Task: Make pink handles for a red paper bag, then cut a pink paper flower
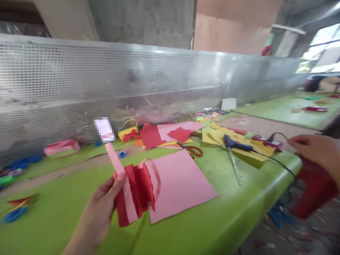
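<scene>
My left hand [102, 207] pinches a folded red paper piece [136, 193] with pink paper strips [117, 166] on it, held just above the green table [212, 226]. Under and beside it lies a pink paper sheet [180, 184]. My right hand [315, 150] reaches out at the right edge, near the black cord [278, 163] of a blue glue gun [235, 143]. Its fingers are blurred and I cannot see whether they hold anything. Red-handled scissors [192, 149] lie beyond the pink sheet.
Red, pink and yellow paper sheets [170, 134] are piled at the back by a perforated metal screen [132, 81]. Blue tape rings [13, 214] and a pink box [61, 147] lie at the left. A red stool [315, 193] stands off the table's right edge.
</scene>
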{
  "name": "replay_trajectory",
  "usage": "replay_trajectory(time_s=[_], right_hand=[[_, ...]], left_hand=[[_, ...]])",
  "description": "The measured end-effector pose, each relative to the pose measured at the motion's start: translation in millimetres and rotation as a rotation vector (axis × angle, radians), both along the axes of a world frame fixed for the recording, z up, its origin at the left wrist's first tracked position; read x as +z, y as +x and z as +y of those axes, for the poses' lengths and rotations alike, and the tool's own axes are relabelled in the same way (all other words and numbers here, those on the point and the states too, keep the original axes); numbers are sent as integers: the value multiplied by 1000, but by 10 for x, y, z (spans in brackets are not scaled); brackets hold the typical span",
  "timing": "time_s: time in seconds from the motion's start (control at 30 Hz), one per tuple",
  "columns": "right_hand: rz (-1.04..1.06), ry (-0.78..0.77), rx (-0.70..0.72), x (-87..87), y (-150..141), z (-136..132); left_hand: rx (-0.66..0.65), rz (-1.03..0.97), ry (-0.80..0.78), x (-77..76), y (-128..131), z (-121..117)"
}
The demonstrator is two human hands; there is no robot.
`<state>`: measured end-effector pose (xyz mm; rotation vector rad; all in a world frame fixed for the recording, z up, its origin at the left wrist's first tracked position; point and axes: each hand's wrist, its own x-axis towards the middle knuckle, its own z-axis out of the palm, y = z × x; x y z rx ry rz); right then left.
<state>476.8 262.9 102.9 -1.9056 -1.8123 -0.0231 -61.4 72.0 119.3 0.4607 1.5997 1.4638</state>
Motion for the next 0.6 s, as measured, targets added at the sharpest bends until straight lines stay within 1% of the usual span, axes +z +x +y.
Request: replay_trajectory(time_s=[0.03,0.07,0.1,0.17,0.23,0.27,0.33,0.37,0.4,0.43,0.5,0.53,0.6], right_hand=[[-3,22,-56,28,-24,-42],[-1,39,-79,59,-98,-69],[5,44,-63,92,-219,-82],[26,14,79,141,-587,-73],[17,-24,259,140,-1084,-28],[2,-50,355,111,-1362,2],[-47,-111,496,-1,-1919,58],[-78,-144,544,-77,-2174,80],[-109,-178,575,-158,-2399,99],[-140,-210,593,-240,-2585,116],[-193,-269,598,-385,-2832,157],[-212,-291,594,-442,-2895,185],[-237,-335,578,-518,-2929,263]], left_hand=[[0,2,5,1,-6,14],[-2,-4,14,-4,-13,25],[2,-15,21,-13,-20,32],[11,-47,26,-41,-33,34],[11,-71,25,-64,-37,24],[7,-75,25,-70,-31,16],[2,-75,59,-70,-3,-4],[-30,-77,73,-70,16,-13],[-62,-75,57,-74,34,-19],[-73,-62,76,-84,49,-23],[-135,-27,85,-127,59,-24],[-145,-9,102,-157,54,-24],[-164,24,134,-222,31,-22]])
